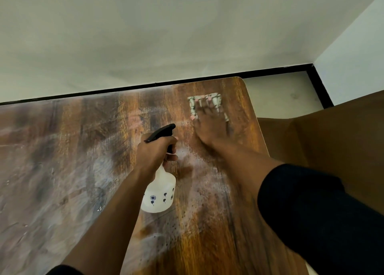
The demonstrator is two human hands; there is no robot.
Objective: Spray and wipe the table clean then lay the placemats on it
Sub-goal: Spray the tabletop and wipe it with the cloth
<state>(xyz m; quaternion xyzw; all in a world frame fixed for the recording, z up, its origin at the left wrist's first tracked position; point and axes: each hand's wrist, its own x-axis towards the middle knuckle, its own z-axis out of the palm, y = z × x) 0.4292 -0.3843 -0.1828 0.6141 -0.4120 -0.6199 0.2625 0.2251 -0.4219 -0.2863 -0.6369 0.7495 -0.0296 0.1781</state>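
Sleeved right forearm nearest, reaching to 1 o'clock | right hand (209, 127) flat, fingers straight, pressing cloth (204, 105) near surface (207, 243) far corner | left hand (155, 152) grip clamped round spray bottle (159, 193), centre | placemats unseen | advice: overlap strokes through the wet haze at 9 o'clock.

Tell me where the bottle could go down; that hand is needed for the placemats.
Bare tabletop lies left of the spray bottle, out to the wall edge. It is crowded on the right, where the right hand presses the cloth.
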